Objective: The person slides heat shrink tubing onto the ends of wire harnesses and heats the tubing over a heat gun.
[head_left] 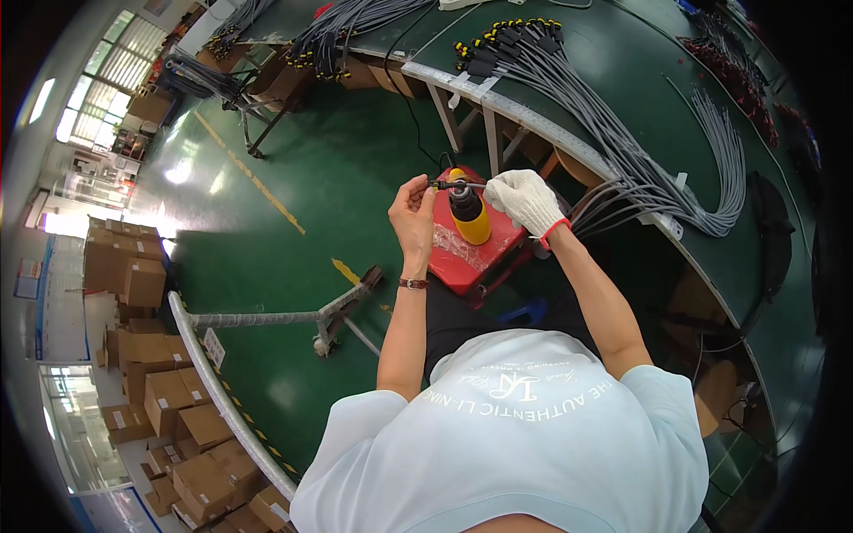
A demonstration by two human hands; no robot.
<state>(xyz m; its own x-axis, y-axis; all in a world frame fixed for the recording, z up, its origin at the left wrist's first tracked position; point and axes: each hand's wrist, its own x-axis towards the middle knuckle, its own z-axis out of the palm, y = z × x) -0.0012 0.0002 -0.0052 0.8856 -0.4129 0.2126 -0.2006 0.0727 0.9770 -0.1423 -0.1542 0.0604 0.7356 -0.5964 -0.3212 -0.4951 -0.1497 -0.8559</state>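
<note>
My bare left hand [412,218] pinches the black connector end [441,185] of a grey cable. My right hand [526,201], in a white knitted glove with a red cuff, is closed round the grey cable [476,186] just beside it. The cable is held level across the top of a yellow and black power tool [469,216], which stands on a red stool [458,262] with clear plastic film on its seat. Whether the connector touches the tool cannot be made out.
Bundles of grey cables [586,102] with black and yellow ends lie on the green table [644,53] at the right, some hanging over its edge. A metal-legged stand [258,318] is at the left, with cardboard boxes [169,391] beyond. A black cord runs down behind the stool.
</note>
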